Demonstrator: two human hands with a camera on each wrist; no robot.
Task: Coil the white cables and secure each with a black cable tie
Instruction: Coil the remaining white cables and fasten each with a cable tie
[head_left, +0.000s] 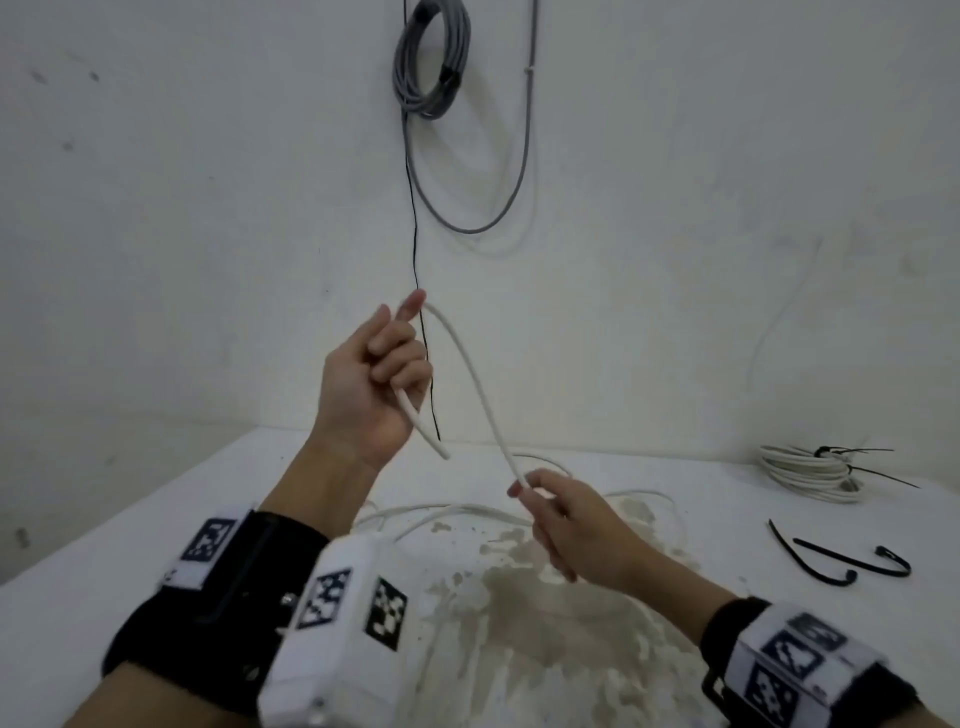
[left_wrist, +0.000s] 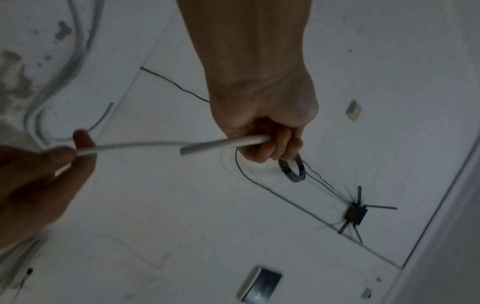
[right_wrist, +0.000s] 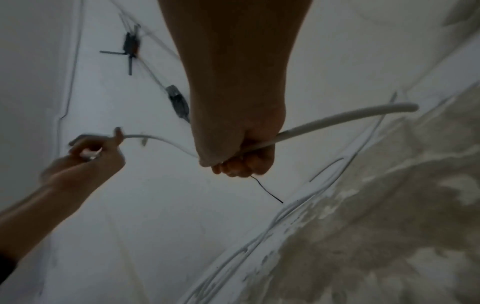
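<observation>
**Both hands hold one white cable above the stained surface**

Head view: the left hand (head_left: 374, 384) is raised in front of the wall, its fingers curled round the white cable (head_left: 470, 374) near the free end, which sticks out below the palm. From that grip the cable arches up over the forefinger and runs down to the right hand (head_left: 563, 519), which pinches it between thumb and fingertips just above the surface (head_left: 156, 519). The rest of the cable lies in loose loops on the surface behind the hands. At the far right sits a coiled white bundle (head_left: 810, 473) with black ties (head_left: 852, 460) round it, and nearer the camera two loose black cable ties (head_left: 841, 561) lie side by side. A grey cable coil (head_left: 431, 62) hangs on the wall, with a thin black wire (head_left: 415, 234) dropping from it behind the left hand.

Left wrist view: the left hand (left_wrist: 265, 131) is closed on the cable (left_wrist: 145, 145), the short cut end pointing back toward the camera. The right hand (left_wrist: 46, 174) pinches the same cable at the left edge; the picture is blurred there, so the finger placement is probably thumb against forefinger.

Right wrist view: the right hand (right_wrist: 239, 148) grips the cable (right_wrist: 337, 121), which runs on to the left hand (right_wrist: 91, 156), also clamped on it. More cable loops lie along the stained surface (right_wrist: 389, 226).
</observation>
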